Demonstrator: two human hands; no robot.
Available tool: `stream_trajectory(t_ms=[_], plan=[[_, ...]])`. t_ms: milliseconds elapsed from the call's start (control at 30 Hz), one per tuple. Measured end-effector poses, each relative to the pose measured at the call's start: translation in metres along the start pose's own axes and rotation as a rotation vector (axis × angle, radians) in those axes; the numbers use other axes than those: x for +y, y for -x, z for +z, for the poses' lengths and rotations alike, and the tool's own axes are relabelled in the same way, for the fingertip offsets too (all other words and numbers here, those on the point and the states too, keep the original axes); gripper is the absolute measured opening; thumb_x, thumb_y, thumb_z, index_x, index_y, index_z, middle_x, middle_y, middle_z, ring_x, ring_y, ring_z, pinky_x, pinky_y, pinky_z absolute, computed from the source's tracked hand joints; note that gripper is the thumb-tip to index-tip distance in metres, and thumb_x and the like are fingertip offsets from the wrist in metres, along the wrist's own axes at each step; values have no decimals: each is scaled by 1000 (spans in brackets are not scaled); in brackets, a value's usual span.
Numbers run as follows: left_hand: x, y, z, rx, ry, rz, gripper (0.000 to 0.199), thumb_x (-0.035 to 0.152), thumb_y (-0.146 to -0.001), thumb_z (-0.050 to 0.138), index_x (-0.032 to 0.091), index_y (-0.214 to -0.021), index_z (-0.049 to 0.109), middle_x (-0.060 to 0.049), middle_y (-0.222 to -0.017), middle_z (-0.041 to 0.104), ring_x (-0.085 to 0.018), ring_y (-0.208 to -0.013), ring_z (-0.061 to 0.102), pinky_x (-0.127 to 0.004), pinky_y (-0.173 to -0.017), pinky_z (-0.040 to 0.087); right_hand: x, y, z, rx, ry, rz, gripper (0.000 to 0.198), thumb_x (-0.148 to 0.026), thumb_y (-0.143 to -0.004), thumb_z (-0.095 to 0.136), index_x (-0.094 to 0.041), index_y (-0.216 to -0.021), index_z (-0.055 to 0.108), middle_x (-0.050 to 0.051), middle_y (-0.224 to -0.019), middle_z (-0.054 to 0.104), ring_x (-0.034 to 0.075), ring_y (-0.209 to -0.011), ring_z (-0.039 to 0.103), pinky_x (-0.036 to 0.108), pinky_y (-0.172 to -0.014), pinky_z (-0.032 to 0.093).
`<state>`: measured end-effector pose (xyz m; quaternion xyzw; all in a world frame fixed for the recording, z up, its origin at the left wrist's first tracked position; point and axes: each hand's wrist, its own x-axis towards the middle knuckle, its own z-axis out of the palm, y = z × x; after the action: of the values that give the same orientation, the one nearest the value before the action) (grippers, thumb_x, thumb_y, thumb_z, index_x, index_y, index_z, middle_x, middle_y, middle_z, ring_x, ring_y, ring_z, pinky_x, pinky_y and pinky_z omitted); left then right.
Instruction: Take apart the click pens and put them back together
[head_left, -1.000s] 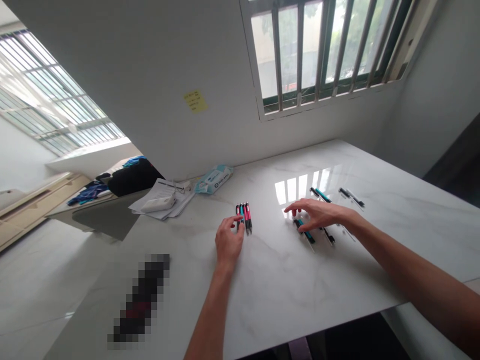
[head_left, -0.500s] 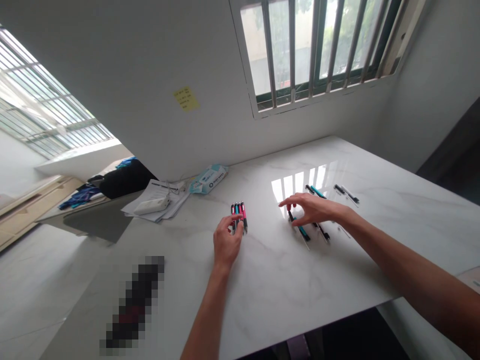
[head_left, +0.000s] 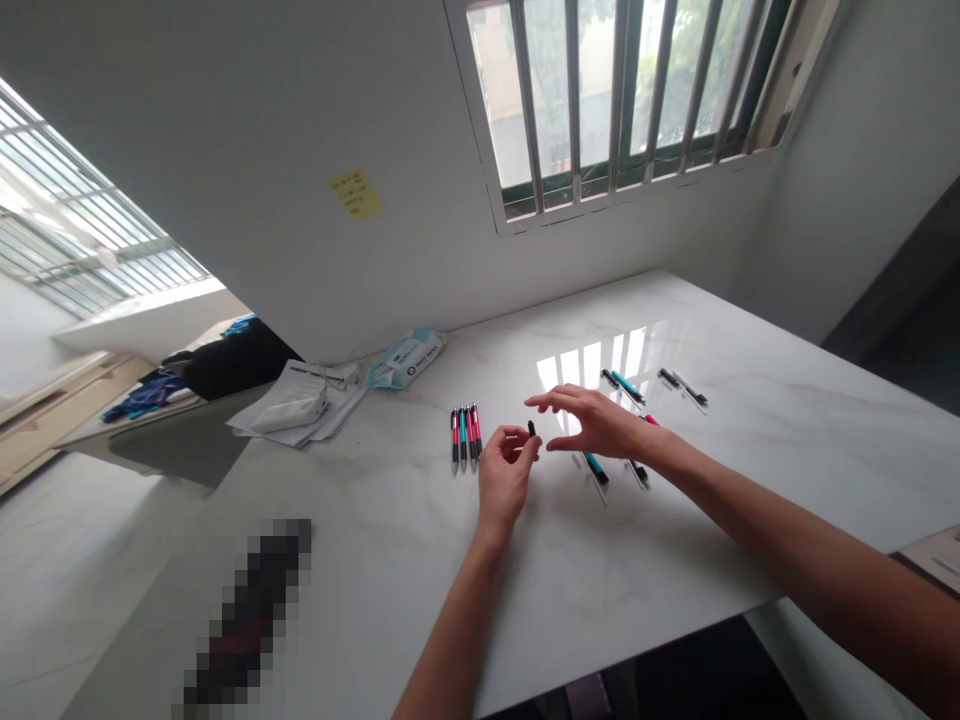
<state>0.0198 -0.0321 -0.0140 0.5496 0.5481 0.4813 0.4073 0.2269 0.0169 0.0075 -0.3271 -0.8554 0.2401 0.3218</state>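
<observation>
Pinched between thumb and fingers of my left hand [head_left: 506,475] is a short black pen part [head_left: 532,428], pointing up. My right hand [head_left: 592,420] hovers just to the right of it, thumb and fingers apart, with nothing visible between them. Left of my left hand lies a neat row of red and turquoise pens [head_left: 464,437]. Beneath and beside my right hand are loose pen pieces: a turquoise barrel piece [head_left: 597,467], a dark piece [head_left: 639,473] and a red piece [head_left: 651,420] partly hidden by the wrist.
Farther back lie another turquoise pen piece [head_left: 628,387], a black piece [head_left: 667,378] and a white and black piece [head_left: 691,390]. A wipes packet [head_left: 409,360], papers [head_left: 337,408] and a white box-like device [head_left: 291,411] sit at the table's back left. A pixelated dark object [head_left: 251,610] is front left.
My left hand has moved right from the pen row and now pinches the black part. My right hand has shifted left, off the loose pieces, toward my left hand. The view has shifted slightly.
</observation>
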Motion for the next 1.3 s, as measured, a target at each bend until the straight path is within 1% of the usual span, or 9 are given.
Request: stream_trajectory(t_ms=[133, 233, 333, 467, 533, 633, 967, 1133, 1300], plan=[[-1, 2, -10, 88, -120, 68, 25, 44, -88, 73, 22, -97, 66, -5, -94, 76, -19, -87, 73, -30, -78, 57, 21, 2, -7, -134, 61, 136, 45, -24, -87, 81, -29, -130, 74, 5, -110, 77, 24, -102, 70, 37, -92, 53], [1, 4, -12, 99, -201, 116, 20, 41, -90, 71, 22, -98, 70, -5, -97, 77, -20, -91, 73, -29, -78, 56, 28, 3, -4, -219, 36, 169, 35, -18, -88, 75, -28, -121, 79, 4, -101, 79, 22, -94, 71, 33, -86, 52], [2, 5, -10, 79, -279, 151, 17, 39, -91, 69, 24, -100, 73, -4, -100, 79, -20, -90, 73, -30, -79, 54, 27, 1, 2, -117, -79, 208, 26, -18, -91, 69, -26, -111, 82, 3, -94, 80, 19, -86, 72, 31, -82, 54], [2, 5, -9, 69, -336, 157, 17, 38, -92, 69, 25, -100, 77, -3, -104, 80, -20, -89, 73, -32, -81, 53, 26, -3, 10, 81, -477, 251, 27, -32, -87, 78, -22, -112, 80, 5, -102, 81, 20, -94, 76, 34, -89, 60], [2, 6, -9, 67, -340, 154, 17, 38, -91, 69, 26, -100, 77, -3, -105, 80, -20, -89, 73, -32, -82, 52, 27, -5, 14, 101, -649, 258, 32, -36, -82, 83, -20, -110, 79, 6, -104, 81, 21, -99, 77, 38, -97, 61], [3, 6, -9, 69, -348, 156, 16, 38, -91, 70, 26, -100, 77, -2, -104, 80, -20, -88, 72, -32, -82, 52, 27, -6, 18, 70, -751, 262, 33, -34, -80, 85, -20, -108, 78, 5, -104, 82, 21, -102, 78, 39, -100, 61], [8, 7, -9, 67, -373, 171, 14, 36, -90, 70, 26, -97, 77, -2, -100, 80, -20, -86, 71, -33, -82, 51, 13, -4, 17, 80, -521, 228, 21, -32, -86, 79, -21, -103, 79, 4, -96, 80, 18, -87, 75, 32, -82, 61], [5, 6, -10, 76, -349, 173, 16, 37, -89, 72, 24, -96, 78, -3, -98, 80, -20, -85, 71, -32, -81, 50, 15, -4, 18, 97, -524, 227, 22, -36, -87, 79, -21, -103, 79, 5, -97, 81, 19, -91, 76, 32, -83, 60], [0, 2, -12, 76, -270, 158, 19, 39, -87, 77, 23, -96, 79, -4, -97, 80, -19, -86, 72, -31, -80, 49, 17, -4, 21, 103, -498, 228, 21, -39, -91, 75, -20, -99, 79, 3, -83, 78, 16, -76, 72, 30, -71, 57]])
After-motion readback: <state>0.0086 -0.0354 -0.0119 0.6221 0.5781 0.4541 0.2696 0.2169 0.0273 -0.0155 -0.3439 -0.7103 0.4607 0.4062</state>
